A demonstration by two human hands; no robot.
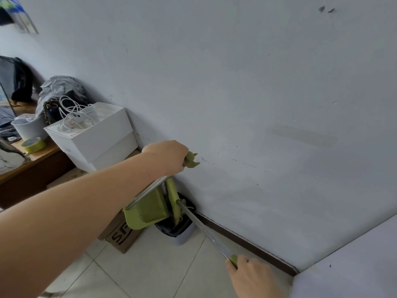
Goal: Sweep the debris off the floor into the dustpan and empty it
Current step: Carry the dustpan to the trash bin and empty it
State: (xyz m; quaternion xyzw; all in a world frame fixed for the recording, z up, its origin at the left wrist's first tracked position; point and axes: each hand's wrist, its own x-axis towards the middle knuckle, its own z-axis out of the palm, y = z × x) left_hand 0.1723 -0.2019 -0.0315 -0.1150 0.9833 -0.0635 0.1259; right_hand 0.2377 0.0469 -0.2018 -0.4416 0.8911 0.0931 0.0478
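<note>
Fingers of the left hand [166, 157] were curled round the green grip at the top of the dustpan's metal pole, mostly hidden behind the back of the hand. The right hand [250, 273] gripped the green end of the broom [206, 231] low by the tiled floor [150, 265]. From the head view, the dustpan [148, 208] hung tipped over the small lined bin [182, 235] against the wall, beside a cardboard box [120, 235], with the broom's head reaching down at the bin's mouth. This looked like the emptying step. Whether anything was left in the pan could not be told. The next move probably called for a steeper tilt, with the pan's lip kept inside the bin's rim.
</note>
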